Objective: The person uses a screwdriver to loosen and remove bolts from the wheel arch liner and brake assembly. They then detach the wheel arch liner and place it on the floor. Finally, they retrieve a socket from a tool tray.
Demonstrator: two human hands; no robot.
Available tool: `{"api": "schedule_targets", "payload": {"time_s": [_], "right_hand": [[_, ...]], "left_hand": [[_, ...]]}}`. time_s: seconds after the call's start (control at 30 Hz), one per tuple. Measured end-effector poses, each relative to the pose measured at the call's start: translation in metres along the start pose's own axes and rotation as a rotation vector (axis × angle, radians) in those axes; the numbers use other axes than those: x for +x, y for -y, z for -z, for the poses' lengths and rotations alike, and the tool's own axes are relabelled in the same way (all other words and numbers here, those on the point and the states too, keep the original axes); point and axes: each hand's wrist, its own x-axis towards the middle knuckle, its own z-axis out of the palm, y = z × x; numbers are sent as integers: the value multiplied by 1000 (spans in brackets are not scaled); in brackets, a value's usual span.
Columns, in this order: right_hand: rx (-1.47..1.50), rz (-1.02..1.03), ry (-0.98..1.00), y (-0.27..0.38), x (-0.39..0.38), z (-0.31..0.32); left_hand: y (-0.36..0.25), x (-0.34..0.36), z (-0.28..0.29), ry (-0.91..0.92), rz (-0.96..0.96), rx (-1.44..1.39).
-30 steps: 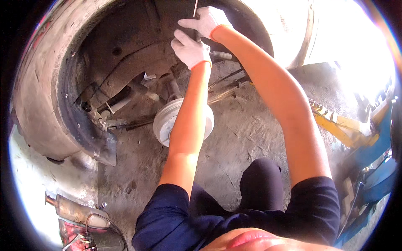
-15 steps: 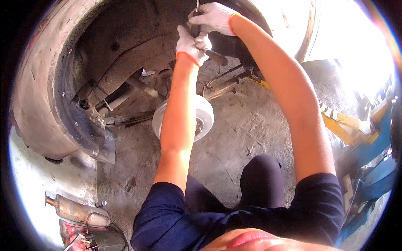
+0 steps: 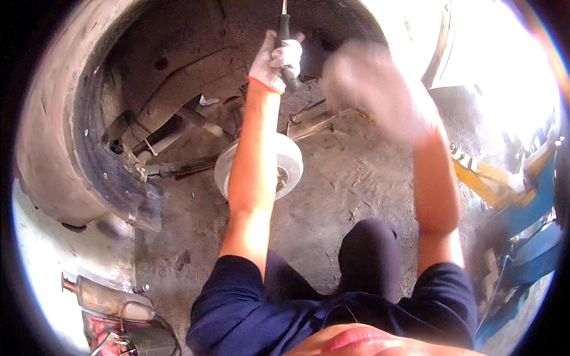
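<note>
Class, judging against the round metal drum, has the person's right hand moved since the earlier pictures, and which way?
Yes. Relative to the round metal drum, the right hand, now blurred, has moved rightward and lower in the picture.

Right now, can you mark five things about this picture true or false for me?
1. The left hand holds a black-handled tool. True.
2. Both hands grip the tool. False: the right hand, blurred, is apart from it.
3. The left forearm partly hides a round metal drum. True.
4. A green ball lies at lower left. False: a brownish metal canister lies there.
5. A yellow bar shows on the right. True.
</note>
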Motion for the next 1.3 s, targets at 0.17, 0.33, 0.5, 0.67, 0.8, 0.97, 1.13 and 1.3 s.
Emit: {"api": "schedule_targets", "payload": {"time_s": [0.17, 0.33, 0.5, 0.67, 0.8, 0.97, 1.13, 1.3], "right_hand": [[378, -91, 1130, 76, -106, -113], [364, -450, 1120, 30, -168, -213], [369, -426, 1211, 13, -178, -235], [501, -422, 1089, 23, -169, -214], [457, -398, 1150, 25, -170, -222], [503, -366, 1133, 33, -163, -224], [468, -343, 1105, 29, -168, -237], [515, -352, 1094, 30, -163, -241]], "left_hand": [[46, 9, -30, -274, -756, 601], [48, 3, -38, -390, -966, 557], [-21, -14, 11, 163, 61, -67], [26, -6, -26, -172, -522, -224], [-2, -16, -13, 90, -196, -84], [-16, -23, -15, -8, 5, -92], [11, -8, -34, -228, -376, -260], [-4, -24, -18, 61, -94, -51]]}}
